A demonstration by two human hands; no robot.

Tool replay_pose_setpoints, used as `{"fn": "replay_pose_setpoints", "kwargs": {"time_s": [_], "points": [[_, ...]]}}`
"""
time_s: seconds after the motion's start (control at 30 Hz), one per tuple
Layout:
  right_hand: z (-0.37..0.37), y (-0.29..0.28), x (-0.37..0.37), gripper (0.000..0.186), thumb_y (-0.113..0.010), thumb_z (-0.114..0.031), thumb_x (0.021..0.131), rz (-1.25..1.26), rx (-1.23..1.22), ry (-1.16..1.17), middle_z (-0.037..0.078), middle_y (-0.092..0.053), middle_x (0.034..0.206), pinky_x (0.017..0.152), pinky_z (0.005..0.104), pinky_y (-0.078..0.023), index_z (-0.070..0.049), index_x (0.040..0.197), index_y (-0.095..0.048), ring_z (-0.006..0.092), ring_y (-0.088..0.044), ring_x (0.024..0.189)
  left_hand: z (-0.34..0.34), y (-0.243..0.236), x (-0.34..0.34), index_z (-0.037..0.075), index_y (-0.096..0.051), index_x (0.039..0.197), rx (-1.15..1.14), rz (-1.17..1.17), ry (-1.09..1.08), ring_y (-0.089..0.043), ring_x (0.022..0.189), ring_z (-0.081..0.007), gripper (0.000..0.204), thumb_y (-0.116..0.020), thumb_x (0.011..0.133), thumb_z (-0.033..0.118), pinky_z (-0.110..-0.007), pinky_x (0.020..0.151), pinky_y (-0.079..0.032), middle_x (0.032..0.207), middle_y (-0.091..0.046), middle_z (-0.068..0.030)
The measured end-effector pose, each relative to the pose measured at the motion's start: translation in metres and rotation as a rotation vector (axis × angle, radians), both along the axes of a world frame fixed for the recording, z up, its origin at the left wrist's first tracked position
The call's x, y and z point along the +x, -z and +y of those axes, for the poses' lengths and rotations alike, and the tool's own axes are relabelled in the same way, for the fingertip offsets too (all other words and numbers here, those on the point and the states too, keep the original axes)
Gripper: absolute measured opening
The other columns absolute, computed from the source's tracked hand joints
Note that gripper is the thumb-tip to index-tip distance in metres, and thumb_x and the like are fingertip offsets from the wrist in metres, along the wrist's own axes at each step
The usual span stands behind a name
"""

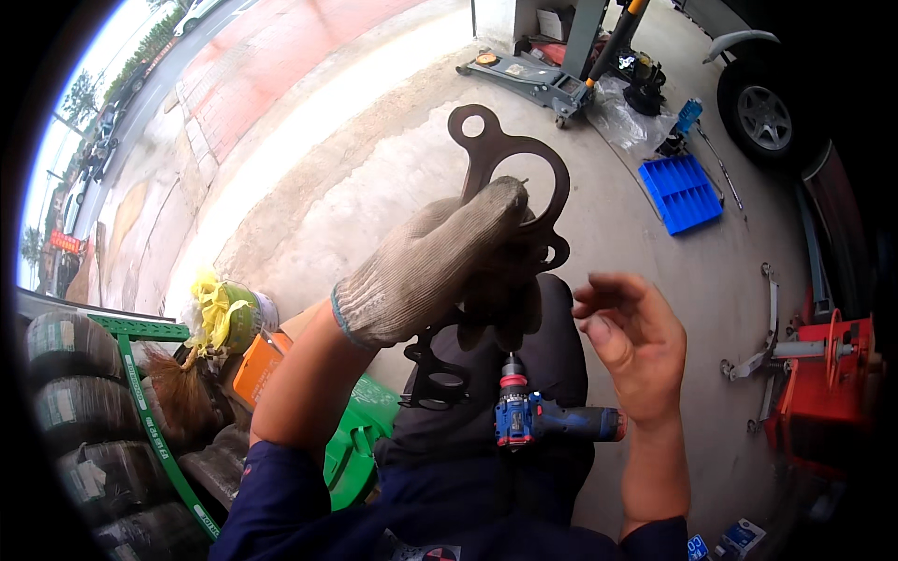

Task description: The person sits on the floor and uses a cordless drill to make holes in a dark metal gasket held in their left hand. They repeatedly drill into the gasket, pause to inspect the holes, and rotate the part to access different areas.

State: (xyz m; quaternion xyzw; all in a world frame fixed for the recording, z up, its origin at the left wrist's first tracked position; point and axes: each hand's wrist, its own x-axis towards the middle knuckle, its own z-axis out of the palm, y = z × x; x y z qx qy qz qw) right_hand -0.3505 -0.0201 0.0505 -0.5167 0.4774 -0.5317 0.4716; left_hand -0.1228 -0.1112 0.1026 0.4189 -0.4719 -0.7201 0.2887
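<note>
We are holding a dark metal gasket (510,178) up in front of us with our left hand (440,266), which is wearing a knitted work glove. The gloved fingers are closing around the middle of the gasket, so its upper part, with a large round opening and a small eyelet above it, is standing clear above the hand, while its lower part, with more openings, is hanging below the wrist over our lap.

Our right hand (631,341) is bare and is holding nothing; its fingers are curling loosely, half open, just to the right of the gasket and apart from it. A blue cordless drill (552,421) is lying across our lap, just below the gloved hand, with its chuck pointing up and its grip reaching toward the right wrist.

Around us, a blue plastic tray (681,192) is lying on the concrete floor (374,178) well beyond the hands, near a floor jack (533,77) and a car wheel (762,117). To our left, stacked tyres (79,421) are sitting beside a green metal frame (150,393), and a red tool stand (828,374) is standing to our right.
</note>
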Motion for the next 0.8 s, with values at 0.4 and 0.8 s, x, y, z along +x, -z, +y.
{"fn": "replay_pose_setpoints", "kwargs": {"time_s": [0.4,0.8], "points": [[-0.024,-0.010,0.034,0.015,-0.073,-0.009,0.099,-0.109,-0.041,-0.153,0.000,-0.066,0.086,0.066,0.0192,-0.045,0.003,0.106,-0.067,0.0032,-0.058,0.076,0.010,0.003,0.015,0.004,-0.067,0.111,0.059,-0.003,0.123,-0.067,0.075,-0.0131,0.040,-0.060,0.105,0.043,-0.028,0.065,-0.052,0.088,-0.070,-0.0060],[-0.033,-0.039,0.036,0.022,-0.072,-0.020,0.100,-0.039,-0.029,-0.019,-0.001,-0.070,0.083,0.059,0.0191,-0.045,0.001,0.107,-0.074,0.0024,-0.059,0.070,0.019,0.010,0.009,0.002,-0.070,0.115,0.041,0.011,0.193,-0.062,0.087,-0.0077,0.038,-0.058,0.106,0.037,-0.026,0.075,-0.051,0.094,-0.069,-0.0034]]}}
